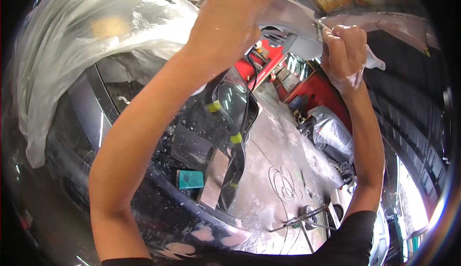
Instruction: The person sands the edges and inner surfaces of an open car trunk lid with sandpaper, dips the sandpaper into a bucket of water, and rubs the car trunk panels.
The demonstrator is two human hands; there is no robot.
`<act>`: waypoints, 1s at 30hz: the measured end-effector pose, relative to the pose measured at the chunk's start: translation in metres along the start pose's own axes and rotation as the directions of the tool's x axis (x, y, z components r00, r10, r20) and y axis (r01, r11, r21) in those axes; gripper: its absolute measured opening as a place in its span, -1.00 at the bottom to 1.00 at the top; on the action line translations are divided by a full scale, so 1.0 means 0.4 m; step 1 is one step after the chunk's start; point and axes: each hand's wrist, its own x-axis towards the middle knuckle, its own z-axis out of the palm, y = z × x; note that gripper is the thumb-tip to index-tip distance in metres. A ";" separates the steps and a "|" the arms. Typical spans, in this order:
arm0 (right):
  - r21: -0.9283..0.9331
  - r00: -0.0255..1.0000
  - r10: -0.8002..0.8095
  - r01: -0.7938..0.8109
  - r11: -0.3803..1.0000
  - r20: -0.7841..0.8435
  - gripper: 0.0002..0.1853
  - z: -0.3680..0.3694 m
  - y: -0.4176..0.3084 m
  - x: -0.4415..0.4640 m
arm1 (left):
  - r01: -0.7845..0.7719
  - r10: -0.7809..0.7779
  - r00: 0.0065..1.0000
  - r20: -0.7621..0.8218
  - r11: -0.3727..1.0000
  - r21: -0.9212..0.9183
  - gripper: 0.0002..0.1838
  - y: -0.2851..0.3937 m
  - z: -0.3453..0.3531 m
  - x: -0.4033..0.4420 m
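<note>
Visibly, the right hand pinches one pale piece raised ahead; the left hand is at its other end, fingertips obscured, grip unconfirmed. The left forearm blocks part of the dark car body, bearing one teal block, one brown block and three yellow tapes; clear plastic sheeting runs partly hidden behind the wrist.

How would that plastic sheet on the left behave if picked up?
The plastic sheet would probably flop and crumple, as it hangs in loose folds. It looks thin and partly see-through, so likely light for its size.
</note>
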 end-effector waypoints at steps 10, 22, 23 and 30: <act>0.074 0.995 -0.099 0.098 0.992 0.001 -0.74 0.020 0.014 0.030 | -0.013 0.013 0.998 -0.064 1.000 -0.003 -0.55 0.009 -0.008 0.003; 0.115 0.988 -0.152 0.155 0.981 -0.031 -0.69 0.047 -0.019 0.085 | -0.030 0.031 0.999 -0.036 0.999 0.030 -0.46 0.002 0.000 -0.003; 0.123 0.989 -0.150 0.151 0.981 -0.019 -0.69 0.037 -0.013 0.077 | -0.021 0.021 1.000 -0.010 1.000 -0.005 -0.46 -0.005 0.009 -0.002; 0.131 0.996 -0.093 0.090 0.987 0.016 -0.69 0.017 0.000 0.046 | -0.031 0.031 0.998 -0.045 0.999 0.018 -0.47 -0.032 0.019 -0.005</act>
